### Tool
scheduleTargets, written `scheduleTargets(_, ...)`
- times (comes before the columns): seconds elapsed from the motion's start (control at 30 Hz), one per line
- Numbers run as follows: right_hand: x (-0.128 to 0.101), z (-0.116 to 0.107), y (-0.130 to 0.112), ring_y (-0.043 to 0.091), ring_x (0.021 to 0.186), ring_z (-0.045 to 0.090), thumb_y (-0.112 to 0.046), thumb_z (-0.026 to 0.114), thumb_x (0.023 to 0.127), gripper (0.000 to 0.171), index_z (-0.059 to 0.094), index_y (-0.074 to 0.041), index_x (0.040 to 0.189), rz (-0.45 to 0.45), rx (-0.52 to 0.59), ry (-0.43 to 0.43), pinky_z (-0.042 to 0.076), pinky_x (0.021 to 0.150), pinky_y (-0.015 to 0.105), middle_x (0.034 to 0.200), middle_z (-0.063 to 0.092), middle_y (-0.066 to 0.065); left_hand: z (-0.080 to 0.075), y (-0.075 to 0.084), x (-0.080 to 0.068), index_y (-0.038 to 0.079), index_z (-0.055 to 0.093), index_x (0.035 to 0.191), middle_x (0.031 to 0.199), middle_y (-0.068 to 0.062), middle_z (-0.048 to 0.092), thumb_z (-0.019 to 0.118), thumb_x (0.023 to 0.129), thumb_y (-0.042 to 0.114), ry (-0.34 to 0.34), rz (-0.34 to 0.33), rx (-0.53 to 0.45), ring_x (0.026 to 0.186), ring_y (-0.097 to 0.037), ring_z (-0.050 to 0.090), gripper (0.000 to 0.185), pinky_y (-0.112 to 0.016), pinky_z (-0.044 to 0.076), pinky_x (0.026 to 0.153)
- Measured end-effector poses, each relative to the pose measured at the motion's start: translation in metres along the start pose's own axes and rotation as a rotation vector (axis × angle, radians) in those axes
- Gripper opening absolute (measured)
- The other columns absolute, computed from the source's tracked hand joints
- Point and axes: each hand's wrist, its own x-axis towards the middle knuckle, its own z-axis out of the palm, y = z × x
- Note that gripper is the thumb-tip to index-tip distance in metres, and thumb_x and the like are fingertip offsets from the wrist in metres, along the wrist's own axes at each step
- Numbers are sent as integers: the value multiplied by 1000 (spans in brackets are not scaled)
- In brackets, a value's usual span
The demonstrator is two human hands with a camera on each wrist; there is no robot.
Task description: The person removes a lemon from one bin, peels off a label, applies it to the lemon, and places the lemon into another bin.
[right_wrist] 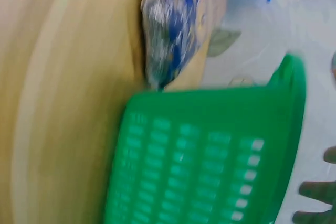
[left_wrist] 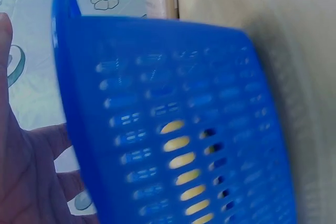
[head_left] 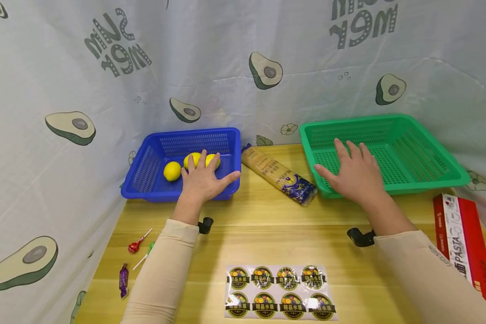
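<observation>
My left hand point(head_left: 202, 181) is spread over the front rim of the blue basket point(head_left: 146, 194), fingers straight above the lemons inside. One lemon point(head_left: 172, 171) lies uncovered at the left, while fingers partly cover the others. In the left wrist view the basket's slotted wall point(left_wrist: 157, 103) fills the middle, with yellow showing through. My right hand point(head_left: 358, 175) hovers with straight fingers over the front left part of the green basket point(head_left: 429, 185). That basket's slotted side point(right_wrist: 210, 150) shows in the right wrist view, with fingertips point(right_wrist: 317, 191) beyond its rim. Neither hand holds anything.
A pasta packet point(head_left: 279, 175) lies between the baskets. At the right is a red pasta box point(head_left: 463, 243). A sticker sheet point(head_left: 281, 292) lies at the front. Left are a red lollipop point(head_left: 134, 246), a green lollipop point(head_left: 150, 248) and a purple-wrapped candy point(head_left: 123, 280). A curtain hangs behind.
</observation>
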Motion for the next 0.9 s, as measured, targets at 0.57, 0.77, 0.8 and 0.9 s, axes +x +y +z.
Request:
scheduleTargets(0.57,-37,51,-103,23,84,52,-37,66,99,57,52,-9,147,-174,405,45,44,69,37,96,58,9,-49,-25,57,13,44,154,162,-17,38,79,89,26,-190,170,-60,151,-38,32,75,-56,31,123)
scheduleTargets(0.77,-22,69,-137,20,82,51,-35,68,99,58,49,-17,150,-171,663,-122,44,69,33,95,53,8,-53,-32,86,18,44,155,165,-15,34,75,92,17,-327,197,-59,139,-37,48,71,-53,41,116)
scheduleTargets(0.8,-19,72,-142,21,81,50,-35,68,99,58,48,-19,151,-170,699,-140,44,68,33,95,53,8,-53,-33,90,20,43,156,165,-14,32,74,93,16,-359,184,-62,130,-37,54,71,-52,46,110)
scheduleTargets(0.9,-10,78,-155,20,74,49,-36,66,100,59,45,-24,153,-160,782,-201,43,62,30,92,52,8,-54,-34,101,23,40,157,167,-14,26,73,94,14,-444,137,-67,106,-32,62,72,-46,57,93)
